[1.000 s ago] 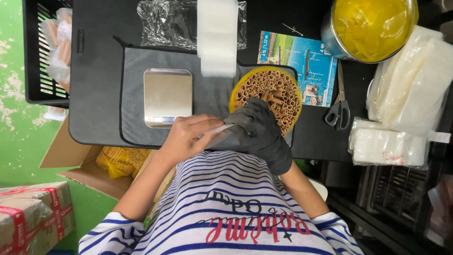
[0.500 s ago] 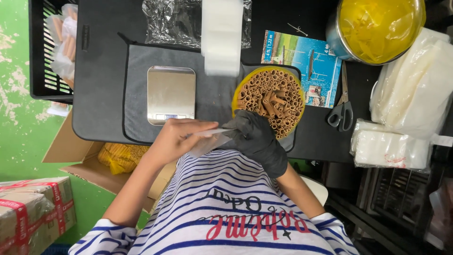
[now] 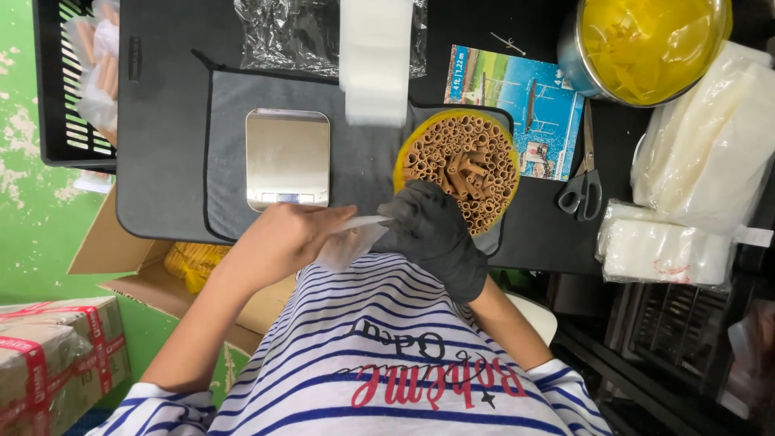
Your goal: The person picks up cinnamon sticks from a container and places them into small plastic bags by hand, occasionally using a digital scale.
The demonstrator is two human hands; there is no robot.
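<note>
My bare left hand (image 3: 282, 238) and my right hand (image 3: 436, 234), which wears a black glove, hold a small clear plastic bag (image 3: 351, 241) between them at the near edge of the table. Each hand pinches one side of the bag's mouth. Just beyond my right hand stands a round yellow container (image 3: 462, 161) packed with upright brown rolled sticks. A silver kitchen scale (image 3: 286, 157) rests on a grey mat (image 3: 226, 153) just beyond my left hand.
A stack of clear bags (image 3: 375, 56) lies beyond the mat. Scissors (image 3: 583, 186) and a printed card (image 3: 517, 105) sit to the right, with a metal pot of yellow material (image 3: 646, 44), packs of plastic bags (image 3: 670, 250), a black crate (image 3: 73, 81) left, cardboard boxes (image 3: 48, 355) below.
Both hands have shifted slightly and drawn the small bag's mouth apart; the view has tilted a little.
</note>
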